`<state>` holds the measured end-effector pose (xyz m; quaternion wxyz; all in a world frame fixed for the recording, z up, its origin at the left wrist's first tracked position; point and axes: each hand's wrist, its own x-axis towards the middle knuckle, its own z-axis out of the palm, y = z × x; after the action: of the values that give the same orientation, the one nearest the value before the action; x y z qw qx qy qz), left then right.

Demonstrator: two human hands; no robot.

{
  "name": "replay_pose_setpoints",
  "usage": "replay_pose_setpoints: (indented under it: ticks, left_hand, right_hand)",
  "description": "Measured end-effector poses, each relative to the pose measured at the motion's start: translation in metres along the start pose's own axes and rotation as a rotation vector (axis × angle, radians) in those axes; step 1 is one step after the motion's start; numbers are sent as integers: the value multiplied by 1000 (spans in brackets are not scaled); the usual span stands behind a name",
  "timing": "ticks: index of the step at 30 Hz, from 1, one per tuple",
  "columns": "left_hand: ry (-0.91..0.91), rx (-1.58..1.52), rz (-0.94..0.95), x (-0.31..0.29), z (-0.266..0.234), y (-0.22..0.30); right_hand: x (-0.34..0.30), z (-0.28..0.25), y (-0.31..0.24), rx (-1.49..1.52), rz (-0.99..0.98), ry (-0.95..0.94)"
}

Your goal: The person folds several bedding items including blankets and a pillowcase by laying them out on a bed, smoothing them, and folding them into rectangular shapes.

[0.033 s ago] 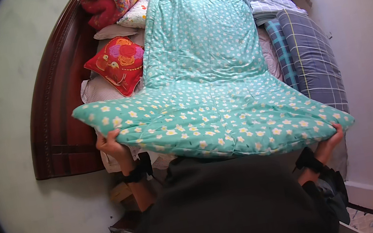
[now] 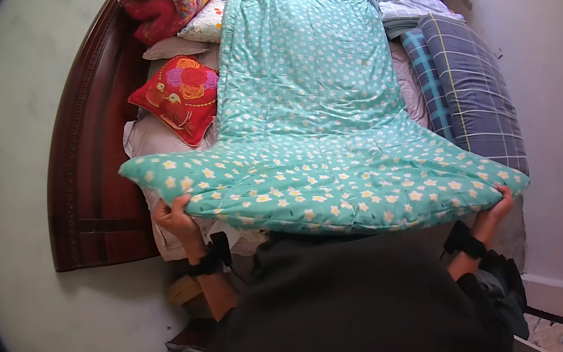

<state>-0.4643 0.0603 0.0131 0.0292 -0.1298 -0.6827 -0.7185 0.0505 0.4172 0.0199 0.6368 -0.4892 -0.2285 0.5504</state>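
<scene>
A green quilt (image 2: 307,61) with a white and yellow flower print lies lengthwise over the bed, its near end lifted toward me. My left hand (image 2: 176,218) is closed on the near edge, close to the left corner, which sticks out past my fingers. Over at the right, my right hand (image 2: 498,206) grips the same edge near its other corner. Between my hands the edge sags slightly in front of my body. Part of each hand's fingers is hidden by the cloth.
A dark wooden headboard (image 2: 90,155) stands along the left. Beside it are a red embroidered cushion (image 2: 185,99), a pale pillow (image 2: 206,22) and a rolled colourful blanket (image 2: 184,0). Folded grey checked bedding (image 2: 477,86) lies at the right by the white wall (image 2: 556,95).
The quilt's left corner and my left hand have shifted slightly right. My right hand and its corner have moved a little left, so the edge is held slightly less wide.
</scene>
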Motion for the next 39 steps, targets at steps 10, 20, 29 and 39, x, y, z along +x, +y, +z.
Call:
replay_pose_setpoints:
  ticks: [10,20,29,39]
  left_hand:
    - [-127,367,-646,-107,-85,-243]
    - [-44,312,-1177,-185,-97,-253]
    - [-1,636,-1348,-184,-59,-238]
    - [-366,1030,-1329,-164,-19,-407]
  right_hand:
    - [27,-173,211,-715,203,173]
    - [28,-360,306,-953,936,349]
    - [99,-361,378,-971,827,499]
    - [165,-291,401,-1907,1016,-105]
